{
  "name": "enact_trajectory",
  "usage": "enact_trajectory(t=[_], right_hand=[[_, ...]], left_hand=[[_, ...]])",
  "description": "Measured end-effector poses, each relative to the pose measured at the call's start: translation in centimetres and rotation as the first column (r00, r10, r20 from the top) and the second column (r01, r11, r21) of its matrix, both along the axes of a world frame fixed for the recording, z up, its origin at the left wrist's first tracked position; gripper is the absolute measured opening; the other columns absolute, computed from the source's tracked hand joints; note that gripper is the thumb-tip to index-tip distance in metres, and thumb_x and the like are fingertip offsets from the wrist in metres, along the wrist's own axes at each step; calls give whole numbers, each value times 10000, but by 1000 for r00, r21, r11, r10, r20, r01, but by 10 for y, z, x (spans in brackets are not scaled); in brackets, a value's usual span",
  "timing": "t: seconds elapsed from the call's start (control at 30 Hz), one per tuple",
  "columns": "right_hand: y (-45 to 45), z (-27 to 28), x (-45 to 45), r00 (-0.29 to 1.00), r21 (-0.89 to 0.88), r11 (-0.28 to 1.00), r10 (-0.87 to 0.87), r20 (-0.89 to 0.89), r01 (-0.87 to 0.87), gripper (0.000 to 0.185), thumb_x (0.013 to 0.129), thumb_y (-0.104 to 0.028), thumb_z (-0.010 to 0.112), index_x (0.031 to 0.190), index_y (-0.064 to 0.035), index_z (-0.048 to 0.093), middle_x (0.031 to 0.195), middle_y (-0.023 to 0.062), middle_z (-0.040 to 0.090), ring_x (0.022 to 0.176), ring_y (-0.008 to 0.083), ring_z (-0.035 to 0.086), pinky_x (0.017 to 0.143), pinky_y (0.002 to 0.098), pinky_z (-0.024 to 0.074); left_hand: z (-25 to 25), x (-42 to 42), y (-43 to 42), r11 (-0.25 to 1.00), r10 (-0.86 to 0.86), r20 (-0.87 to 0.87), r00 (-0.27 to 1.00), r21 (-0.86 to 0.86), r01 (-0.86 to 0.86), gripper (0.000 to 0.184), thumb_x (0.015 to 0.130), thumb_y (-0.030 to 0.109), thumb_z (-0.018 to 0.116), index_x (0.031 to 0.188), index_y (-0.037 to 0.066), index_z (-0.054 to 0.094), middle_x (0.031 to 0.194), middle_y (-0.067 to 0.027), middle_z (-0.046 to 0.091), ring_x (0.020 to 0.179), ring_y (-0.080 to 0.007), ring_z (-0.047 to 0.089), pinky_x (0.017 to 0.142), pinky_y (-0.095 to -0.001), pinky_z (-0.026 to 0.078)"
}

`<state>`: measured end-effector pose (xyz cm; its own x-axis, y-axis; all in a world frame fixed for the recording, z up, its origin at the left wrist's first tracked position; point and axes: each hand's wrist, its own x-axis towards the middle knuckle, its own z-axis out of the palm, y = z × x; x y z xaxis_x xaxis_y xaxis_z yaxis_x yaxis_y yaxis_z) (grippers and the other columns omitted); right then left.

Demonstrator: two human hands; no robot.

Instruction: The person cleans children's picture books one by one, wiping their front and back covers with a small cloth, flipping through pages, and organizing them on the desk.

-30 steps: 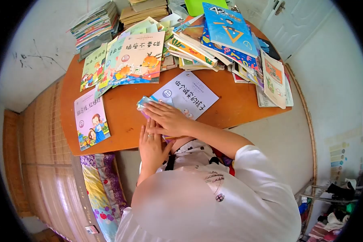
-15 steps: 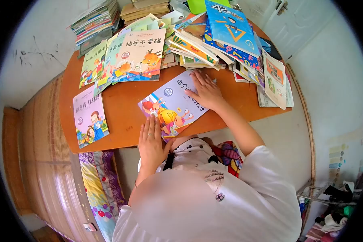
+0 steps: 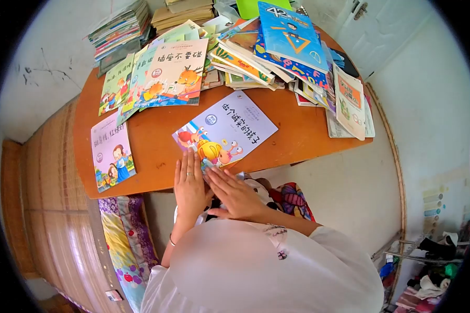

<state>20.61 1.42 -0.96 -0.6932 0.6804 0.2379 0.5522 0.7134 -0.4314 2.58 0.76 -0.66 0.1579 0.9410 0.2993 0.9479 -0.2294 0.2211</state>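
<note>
A lilac picture book (image 3: 235,128) with cartoon snails on its cover lies slantwise near the table's front edge, face up. My left hand (image 3: 190,182), with a ring on one finger, stretches out flat, its fingertips at the book's lower left corner. Close beside it, my right hand (image 3: 234,195) also has its fingers extended, fingertips by the book's lower edge. Neither hand grips anything I can see. Whether the right fingertips touch the book I cannot tell. To the left lies a pink picture book (image 3: 113,151) showing a woman and a child.
Several overlapping picture books (image 3: 178,73) lie at the back left of the orange-brown table (image 3: 156,133). A messy pile, topped by a blue book (image 3: 292,39), stands at the back right. Behind on the left is a tall stack of books (image 3: 119,34). A patterned cushion (image 3: 128,235) is below the table.
My right hand has slid off the upper right of the lilac book and come down beside my left hand. The book's full title now shows. The view has shifted slightly.
</note>
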Motion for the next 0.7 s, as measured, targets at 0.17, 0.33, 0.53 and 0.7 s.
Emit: enact_trajectory(t=[0.17, 0.33, 0.53, 0.7], right_hand=[[25, 1, 33, 984, 66, 986, -159, 83, 154, 799, 955, -547, 491, 1455, 62, 359, 1539, 221, 342, 1416, 369, 345, 1172, 500, 247], [81, -14, 124, 742, 262, 737, -663, 100, 624, 575, 981, -350, 532, 1428, 3, 450, 1511, 167, 417, 1357, 376, 429, 1133, 492, 322], [91, -6, 145, 744, 255, 708, -664, -80, 659, 351, 971, -131, 533, 1301, -35, 604, 1371, 137, 578, 1244, 308, 565, 1002, 393, 473], [90, -3, 142, 720, 211, 689, -672, -174, 694, 285, 943, -65, 551, 1202, -22, 660, 1279, 154, 635, 1191, 336, 599, 967, 417, 493]], left_hand=[[1, 2, 1, 999, 30, 52, 998, 24, -31, 859, 759, 350, 754, 1405, -94, 401, 1515, -248, 380, 1422, -375, 352, 1172, -494, 261], [1, -4, -1, 997, 29, 119, 992, 67, -38, 712, 786, 320, 759, 1330, -63, 504, 1461, -246, 457, 1367, -345, 445, 1165, -488, 281], [14, -24, -14, 967, -170, 250, 953, 228, 113, 326, 881, 257, 687, 1077, -4, 674, 1153, -119, 706, 1027, -258, 686, 954, -411, 504], [50, -15, -7, 738, -93, 722, 686, 513, -439, 208, 1027, 178, 523, 972, -12, 588, 749, -55, 620, 664, -78, 530, 596, -223, 407]])
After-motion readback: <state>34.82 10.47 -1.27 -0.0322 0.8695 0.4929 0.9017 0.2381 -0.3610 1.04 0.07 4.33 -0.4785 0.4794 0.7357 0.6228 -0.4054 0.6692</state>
